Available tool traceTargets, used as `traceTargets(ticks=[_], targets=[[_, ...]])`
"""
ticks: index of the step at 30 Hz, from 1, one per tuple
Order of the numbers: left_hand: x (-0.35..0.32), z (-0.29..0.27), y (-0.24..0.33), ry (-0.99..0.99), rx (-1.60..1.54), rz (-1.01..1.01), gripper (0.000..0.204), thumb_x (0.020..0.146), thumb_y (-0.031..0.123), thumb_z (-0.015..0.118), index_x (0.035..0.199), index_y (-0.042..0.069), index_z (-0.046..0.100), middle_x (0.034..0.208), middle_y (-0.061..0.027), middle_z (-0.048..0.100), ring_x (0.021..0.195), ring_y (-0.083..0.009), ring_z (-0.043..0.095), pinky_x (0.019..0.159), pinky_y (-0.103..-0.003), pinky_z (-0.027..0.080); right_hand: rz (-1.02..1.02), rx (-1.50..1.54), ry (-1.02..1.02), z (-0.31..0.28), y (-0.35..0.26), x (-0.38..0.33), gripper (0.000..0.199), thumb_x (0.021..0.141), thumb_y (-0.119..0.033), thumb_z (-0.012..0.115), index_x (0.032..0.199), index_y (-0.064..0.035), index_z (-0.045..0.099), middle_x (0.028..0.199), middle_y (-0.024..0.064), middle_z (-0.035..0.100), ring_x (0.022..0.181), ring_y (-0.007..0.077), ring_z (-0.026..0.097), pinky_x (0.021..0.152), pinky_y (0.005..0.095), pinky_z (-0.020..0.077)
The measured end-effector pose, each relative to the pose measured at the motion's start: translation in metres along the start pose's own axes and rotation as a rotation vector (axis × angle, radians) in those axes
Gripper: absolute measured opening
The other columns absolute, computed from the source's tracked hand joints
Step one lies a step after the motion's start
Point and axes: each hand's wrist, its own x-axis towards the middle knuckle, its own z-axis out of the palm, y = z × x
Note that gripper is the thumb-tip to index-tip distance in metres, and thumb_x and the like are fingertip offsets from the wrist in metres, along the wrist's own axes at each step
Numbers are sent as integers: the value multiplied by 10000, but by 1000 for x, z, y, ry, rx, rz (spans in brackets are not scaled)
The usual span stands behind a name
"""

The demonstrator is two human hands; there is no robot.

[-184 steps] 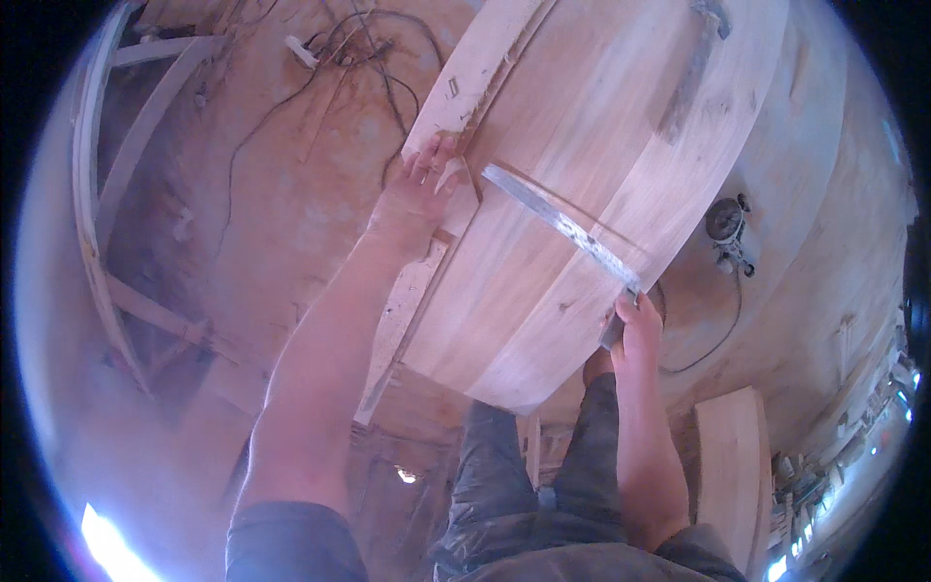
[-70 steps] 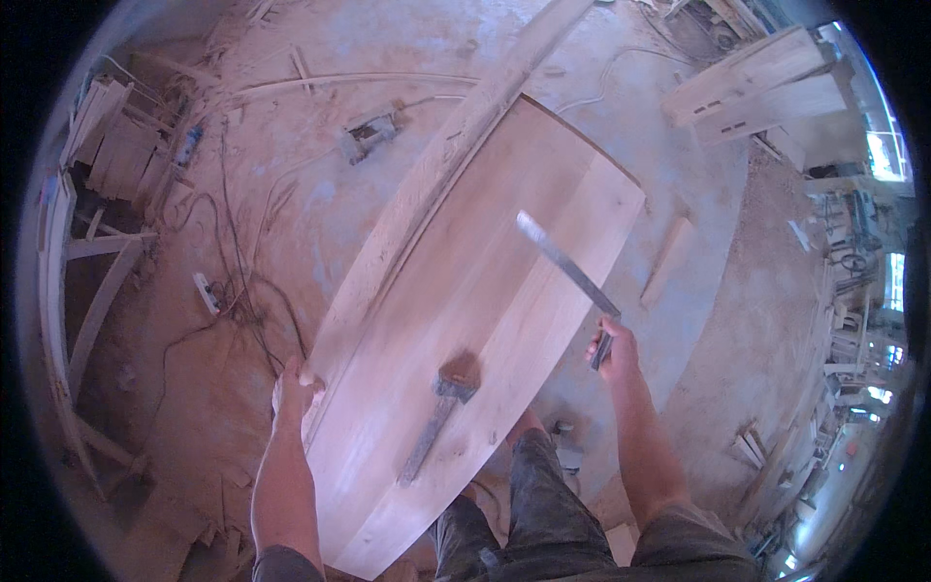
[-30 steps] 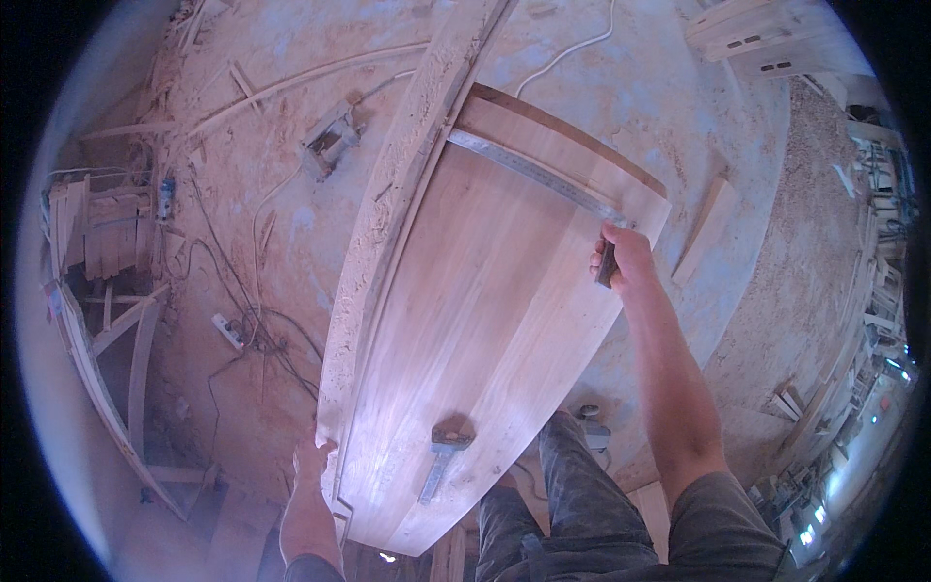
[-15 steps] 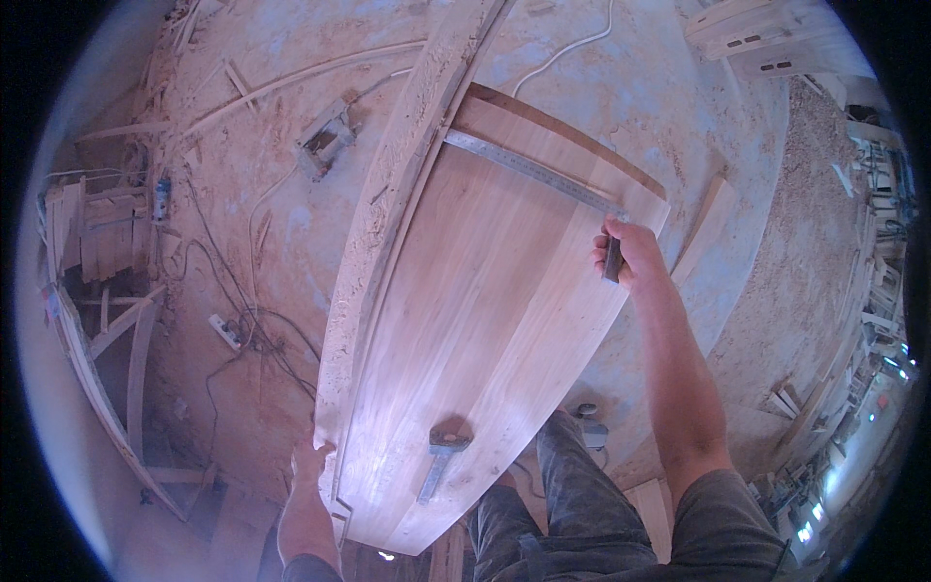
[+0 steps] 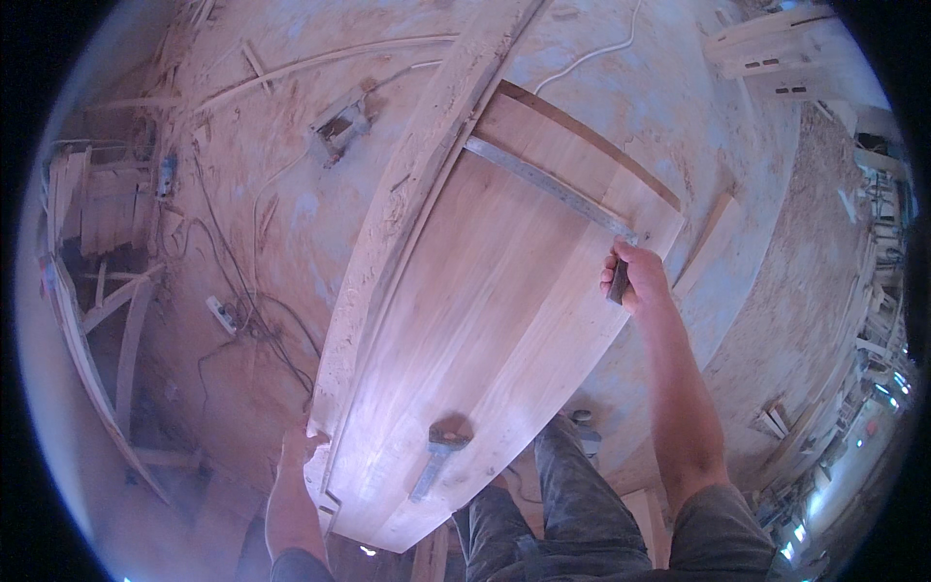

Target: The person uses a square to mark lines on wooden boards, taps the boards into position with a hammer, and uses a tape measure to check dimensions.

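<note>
A long glued wooden panel (image 5: 485, 301) lies flat in front of me, running away to the upper right. My right hand (image 5: 635, 276) is shut on the dark handle of a metal try square (image 5: 553, 189) at the panel's right edge. The square's blade lies across the panel's far end. My left hand (image 5: 301, 448) grips the panel's near left corner. A metal clamp (image 5: 436, 456) rests on the panel's near end, between my hands.
A thick rough plank (image 5: 427, 165) lies along the panel's left side. A power tool (image 5: 339, 121) and a power strip (image 5: 223, 315) with cables sit on the sawdust-covered floor to the left. Wooden frames (image 5: 102, 291) stand far left; offcuts lie on the right.
Over six seconds the panel went from tilted up to lying flat. In the last second my right hand stayed at the right edge with the square; my left hand stayed put.
</note>
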Motion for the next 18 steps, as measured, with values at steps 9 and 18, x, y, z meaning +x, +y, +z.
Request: traceTargets(ticks=[9,18], targets=[[-1,6,-10,61,-13,36,546,670,129,770,1193,27,650,1020,-77,716,957,-176,646,884,-334,487,20,29,28,1,5,-2,213,972,-239,584,851,-68,547,695,53,548,529,203,528,483,364,452],[-6,-1,7,9,-47,22,619,636,164,788,1234,97,643,1099,-133,714,1061,-274,663,942,-372,485,-33,-13,48,3,8,-2,199,971,-230,584,854,-74,540,680,55,537,519,204,526,473,373,439]])
